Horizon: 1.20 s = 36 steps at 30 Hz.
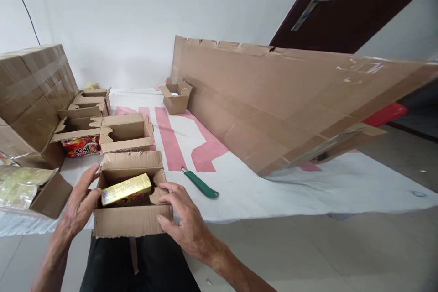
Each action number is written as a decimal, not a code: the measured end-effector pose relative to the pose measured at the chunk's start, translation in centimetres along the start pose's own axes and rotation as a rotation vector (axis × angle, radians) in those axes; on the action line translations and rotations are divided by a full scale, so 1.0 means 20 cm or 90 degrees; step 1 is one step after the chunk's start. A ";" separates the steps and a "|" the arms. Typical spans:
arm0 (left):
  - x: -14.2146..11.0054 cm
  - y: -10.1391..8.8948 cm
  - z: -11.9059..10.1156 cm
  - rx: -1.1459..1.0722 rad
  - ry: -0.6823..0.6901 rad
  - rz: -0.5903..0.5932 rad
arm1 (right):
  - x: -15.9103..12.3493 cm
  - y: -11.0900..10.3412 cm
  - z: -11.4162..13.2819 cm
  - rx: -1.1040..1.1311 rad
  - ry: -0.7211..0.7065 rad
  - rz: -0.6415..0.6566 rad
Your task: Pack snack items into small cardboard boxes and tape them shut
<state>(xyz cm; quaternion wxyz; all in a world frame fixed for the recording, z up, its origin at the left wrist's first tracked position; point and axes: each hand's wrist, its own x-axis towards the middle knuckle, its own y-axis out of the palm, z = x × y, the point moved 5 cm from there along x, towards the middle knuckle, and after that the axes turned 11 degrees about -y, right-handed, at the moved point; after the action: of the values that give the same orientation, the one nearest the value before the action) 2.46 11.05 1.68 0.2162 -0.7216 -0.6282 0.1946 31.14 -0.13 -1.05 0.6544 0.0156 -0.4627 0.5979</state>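
An open cardboard box [133, 223] sits at the table's near edge, flaps spread. Inside it a yellow printed carton [127, 188] lies tilted. My left hand [79, 203] grips the box's left side, thumb near the carton's end. On the opposite side, my right hand [183, 216] holds the box, with fingers over the right end flap and the thumb by the front flap. The fingertips inside the box are partly hidden. To the right of the box lies a green-handled knife [201, 184], touched by neither hand.
More open boxes [126, 133] stand behind, with a red noodle-like packet [81, 146] beside them. Large taped cartons [37, 91] line the left. A small open box [177, 99] stands against a big cardboard panel [273, 100] slanting across the right of the white-covered table [239, 200].
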 end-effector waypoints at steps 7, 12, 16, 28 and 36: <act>0.00 -0.06 0.01 0.092 0.017 -0.121 | 0.05 0.03 -0.07 -0.067 0.127 -0.054; -0.06 -0.02 -0.07 0.302 0.141 -0.131 | 0.10 0.03 -0.11 -0.066 0.182 -0.014; -0.07 0.04 -0.08 0.360 0.136 -0.056 | 0.13 0.00 -0.12 -0.099 0.200 0.015; 0.01 0.08 -0.25 0.507 0.117 0.075 | 0.21 -0.05 -0.01 -0.062 0.007 0.122; 0.04 0.12 -0.25 0.598 0.081 0.093 | 0.18 -0.04 -0.04 -0.060 0.111 0.102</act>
<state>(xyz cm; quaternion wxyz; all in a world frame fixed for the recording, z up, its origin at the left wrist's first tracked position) 7.42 11.27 4.53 0.5427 -0.5986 -0.4053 0.4276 31.71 2.79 1.12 0.6424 -0.1045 -0.4313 0.6248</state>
